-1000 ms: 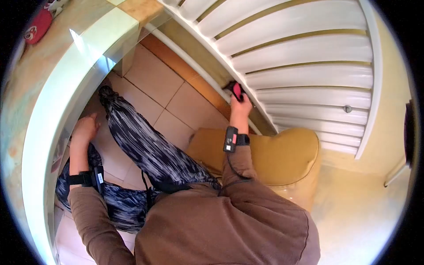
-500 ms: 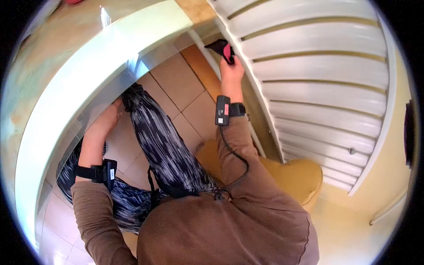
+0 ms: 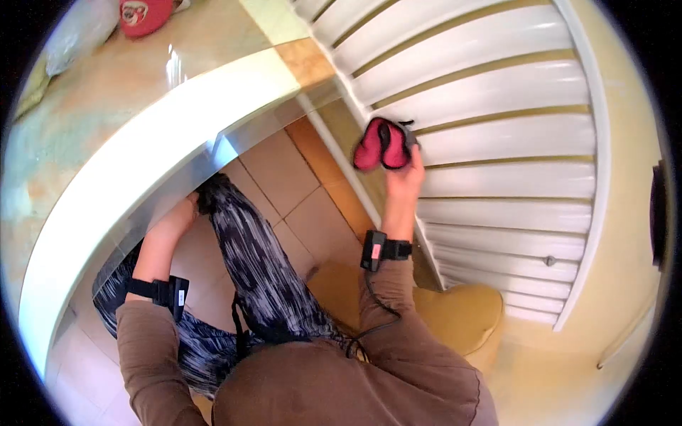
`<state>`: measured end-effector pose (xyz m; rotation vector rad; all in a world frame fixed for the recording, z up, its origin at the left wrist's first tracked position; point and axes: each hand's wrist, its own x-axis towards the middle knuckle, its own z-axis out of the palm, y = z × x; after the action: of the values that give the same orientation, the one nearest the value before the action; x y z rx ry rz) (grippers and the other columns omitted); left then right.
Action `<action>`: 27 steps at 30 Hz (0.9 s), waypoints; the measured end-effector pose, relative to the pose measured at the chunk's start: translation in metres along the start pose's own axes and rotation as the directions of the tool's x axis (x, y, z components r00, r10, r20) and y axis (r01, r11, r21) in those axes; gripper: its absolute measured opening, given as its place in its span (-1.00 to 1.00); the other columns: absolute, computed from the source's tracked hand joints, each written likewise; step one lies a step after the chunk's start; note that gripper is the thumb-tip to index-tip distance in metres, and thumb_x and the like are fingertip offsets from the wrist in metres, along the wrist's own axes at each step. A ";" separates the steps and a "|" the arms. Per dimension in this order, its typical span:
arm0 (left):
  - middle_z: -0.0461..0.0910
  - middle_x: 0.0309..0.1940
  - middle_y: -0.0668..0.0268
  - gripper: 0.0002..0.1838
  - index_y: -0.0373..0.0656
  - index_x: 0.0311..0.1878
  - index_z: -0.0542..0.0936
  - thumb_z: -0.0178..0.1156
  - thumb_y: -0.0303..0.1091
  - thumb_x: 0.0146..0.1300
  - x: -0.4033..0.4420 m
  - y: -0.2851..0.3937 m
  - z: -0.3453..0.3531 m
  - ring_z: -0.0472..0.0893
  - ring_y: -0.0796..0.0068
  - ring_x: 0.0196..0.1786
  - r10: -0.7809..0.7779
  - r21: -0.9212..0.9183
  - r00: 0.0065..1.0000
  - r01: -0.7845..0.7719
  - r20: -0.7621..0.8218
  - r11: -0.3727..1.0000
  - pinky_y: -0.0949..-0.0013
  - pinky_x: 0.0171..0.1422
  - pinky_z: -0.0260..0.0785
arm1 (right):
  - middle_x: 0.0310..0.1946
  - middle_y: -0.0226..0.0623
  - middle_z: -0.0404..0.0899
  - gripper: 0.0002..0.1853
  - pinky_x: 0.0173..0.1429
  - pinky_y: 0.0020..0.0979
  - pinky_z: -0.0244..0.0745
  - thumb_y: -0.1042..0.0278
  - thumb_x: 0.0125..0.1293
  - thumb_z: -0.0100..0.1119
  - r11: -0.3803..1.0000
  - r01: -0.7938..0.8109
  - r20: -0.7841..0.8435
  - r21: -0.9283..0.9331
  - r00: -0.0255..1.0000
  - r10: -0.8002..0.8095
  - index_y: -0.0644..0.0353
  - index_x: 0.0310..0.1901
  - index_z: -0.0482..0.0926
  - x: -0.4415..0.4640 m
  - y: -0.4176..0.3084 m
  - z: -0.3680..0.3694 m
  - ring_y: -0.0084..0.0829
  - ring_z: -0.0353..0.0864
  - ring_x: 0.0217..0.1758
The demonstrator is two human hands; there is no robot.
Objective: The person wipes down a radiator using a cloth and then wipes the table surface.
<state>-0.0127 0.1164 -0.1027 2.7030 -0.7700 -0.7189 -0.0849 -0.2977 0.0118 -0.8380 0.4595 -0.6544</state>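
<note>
My right hand [image 3: 406, 177] is closed on a soft pink-and-black item [image 3: 383, 144] with two pink rounded panels edged in black; its exact kind I cannot make out. It is held up in front of the white slatted panel [image 3: 497, 135]. On the other side, my left hand [image 3: 186, 207] is low under the glass edge of the table, against the dark end of my patterned trouser leg [image 3: 259, 255]. Its fingers are mostly hidden there. Each wrist carries a strapped black device, and a cable runs from the right one [image 3: 372, 250].
A curved table with a white rim [image 3: 106, 192] arches over my left arm. On its top lie a red item [image 3: 144, 15] and a clear plastic bag [image 3: 79, 34]. I sit on a mustard-coloured padded seat [image 3: 462, 319] above a tiled floor [image 3: 273, 160].
My right hand has lifted and turned the pink-and-black item, moving it right so its pink panels show. My left hand stays by the leg. The view has shifted, showing more tabletop.
</note>
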 end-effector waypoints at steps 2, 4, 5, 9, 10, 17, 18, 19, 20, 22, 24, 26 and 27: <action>0.54 -0.12 0.01 -0.74 -0.18 -0.14 0.58 0.00 -0.31 0.20 0.003 -0.005 0.010 0.52 0.03 -0.06 -0.011 -0.035 0.999 0.010 -0.041 0.999 0.12 0.07 0.32 | 0.12 -0.15 0.39 -0.61 0.29 -0.21 0.23 0.29 0.34 -0.04 0.969 0.184 0.022 -0.163 0.983 -0.183 0.33 0.12 0.31 -0.016 -0.027 0.012 -0.29 0.38 0.17; 0.53 -0.08 -0.01 -0.72 -0.17 -0.10 0.58 -0.01 -0.29 0.22 0.014 -0.014 0.023 0.50 0.03 -0.03 -0.028 -0.078 0.994 0.020 -0.106 0.997 0.11 0.12 0.29 | 0.12 -0.24 0.37 -0.54 0.24 -0.33 0.27 0.28 0.32 0.05 0.858 0.410 0.044 -0.310 0.907 -0.418 0.33 0.17 0.25 -0.039 -0.060 0.050 -0.38 0.39 0.13; 0.55 -0.14 0.00 -0.70 -0.15 -0.05 0.53 0.01 -0.34 0.15 0.019 -0.020 0.034 0.53 0.01 -0.07 -0.003 -0.017 0.996 0.002 -0.086 1.000 0.09 0.06 0.33 | 0.08 -0.24 0.40 -0.53 0.20 -0.36 0.29 0.28 0.29 0.09 0.777 0.514 0.062 -0.362 0.846 -0.530 0.35 0.15 0.28 -0.042 -0.075 0.070 -0.40 0.41 0.09; 0.56 -0.13 0.02 -0.67 -0.15 -0.03 0.52 0.01 -0.38 0.10 0.020 -0.018 0.028 0.54 0.02 -0.06 -0.046 -0.048 0.998 0.044 -0.049 0.998 0.07 0.05 0.35 | -0.06 -0.26 0.50 -0.65 0.09 -0.39 0.31 0.27 0.26 0.14 0.109 0.757 0.387 -0.645 0.445 -0.807 0.34 -0.02 0.46 -0.041 -0.140 0.131 -0.41 0.41 -0.01; 0.56 -0.13 0.02 -0.67 -0.15 -0.03 0.52 0.01 -0.38 0.10 0.018 -0.016 0.024 0.54 0.02 -0.06 -0.039 -0.047 0.997 0.036 -0.068 0.998 0.07 0.05 0.35 | -0.11 -0.25 0.52 -0.71 0.06 -0.38 0.31 0.27 0.26 0.15 -0.152 0.736 0.515 -0.660 0.296 -0.804 0.31 -0.09 0.51 -0.037 -0.157 0.148 -0.37 0.42 -0.06; 0.55 -0.06 0.07 -0.68 -0.10 -0.06 0.55 0.02 -0.25 0.14 -0.005 0.002 -0.010 0.47 0.03 0.07 0.050 0.085 0.993 -0.041 -0.110 0.996 0.08 0.19 0.26 | -0.16 -0.26 0.50 -0.78 -0.06 -0.23 0.36 0.32 0.17 0.07 -0.917 0.085 0.920 -0.391 0.063 -0.386 0.14 -0.15 0.52 0.016 -0.187 0.179 -0.14 0.43 -0.16; 0.55 -0.07 0.07 -0.67 -0.09 -0.05 0.56 0.02 -0.23 0.14 -0.005 0.006 -0.014 0.46 0.03 0.08 0.037 0.074 0.990 -0.028 -0.138 0.997 0.08 0.20 0.25 | -0.16 -0.28 0.50 -0.75 -0.05 -0.21 0.37 0.32 0.17 0.05 -0.933 0.072 0.928 -0.352 0.158 -0.338 0.12 -0.11 0.51 0.029 -0.175 0.165 -0.15 0.45 -0.15; 0.53 -0.05 0.06 -0.62 -0.06 0.03 0.52 0.05 -0.20 0.14 -0.002 0.008 -0.021 0.45 0.04 0.10 0.015 0.058 0.998 -0.018 0.060 0.998 0.08 0.20 0.25 | -0.13 -0.29 0.51 -0.73 -0.02 -0.18 0.38 0.35 0.17 0.03 -0.920 0.136 0.908 -0.367 0.266 -0.323 0.10 -0.07 0.50 0.032 -0.158 0.150 -0.15 0.46 -0.13; 0.53 -0.05 0.06 -0.62 -0.06 0.03 0.52 0.05 -0.20 0.14 0.000 0.006 -0.019 0.45 0.04 0.10 0.017 0.062 0.998 -0.021 0.061 0.998 0.08 0.20 0.25 | -0.10 -0.30 0.51 -0.70 0.01 -0.16 0.38 0.38 0.18 0.01 -0.901 0.194 0.879 -0.388 0.372 -0.298 0.07 -0.03 0.49 0.035 -0.137 0.134 -0.16 0.47 -0.11; 0.53 -0.03 0.07 -0.58 -0.04 0.07 0.48 0.08 -0.18 0.13 0.007 0.002 -0.008 0.44 0.04 0.11 0.022 0.063 0.994 -0.029 0.106 0.998 0.08 0.21 0.25 | -0.01 -0.21 0.49 -0.73 0.06 -0.18 0.35 0.36 0.27 -0.05 -0.855 0.400 0.916 -0.330 0.353 -0.188 0.13 -0.01 0.49 0.049 -0.098 0.086 -0.12 0.45 -0.05; 0.53 -0.03 0.06 -0.57 -0.04 0.09 0.46 0.09 -0.18 0.13 0.007 -0.005 0.002 0.45 0.04 0.11 0.047 0.053 0.997 -0.051 0.068 0.997 0.08 0.21 0.25 | -0.08 -0.16 0.54 -0.74 0.11 -0.22 0.33 0.36 0.26 -0.03 -0.742 0.575 0.914 -0.345 0.386 -0.126 0.16 -0.05 0.52 0.042 -0.066 0.053 -0.17 0.48 -0.02; 0.52 -0.03 0.05 -0.55 -0.04 0.11 0.44 0.10 -0.18 0.12 0.003 -0.007 0.001 0.45 0.04 0.10 0.067 0.035 0.998 -0.068 0.021 0.997 0.07 0.20 0.24 | -0.08 -0.16 0.52 -0.75 0.13 -0.23 0.30 0.37 0.23 -0.02 -0.540 0.669 0.845 -0.511 0.507 -0.171 0.16 -0.08 0.53 0.031 -0.035 0.016 -0.14 0.45 0.01; 0.52 -0.03 0.04 -0.55 -0.05 0.11 0.45 0.11 -0.18 0.12 -0.001 -0.005 -0.005 0.45 0.03 0.10 0.078 0.058 0.997 -0.079 0.012 0.995 0.07 0.21 0.24 | -0.08 -0.16 0.51 -0.77 0.15 -0.24 0.27 0.39 0.20 0.00 -0.303 0.706 0.766 -0.640 0.619 -0.174 0.15 -0.11 0.53 0.029 -0.024 0.003 -0.11 0.42 0.04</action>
<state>-0.0086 0.1217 -0.0994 2.7054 -0.9080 -0.7023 -0.0706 -0.3281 0.0296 -2.8102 0.0750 -0.8075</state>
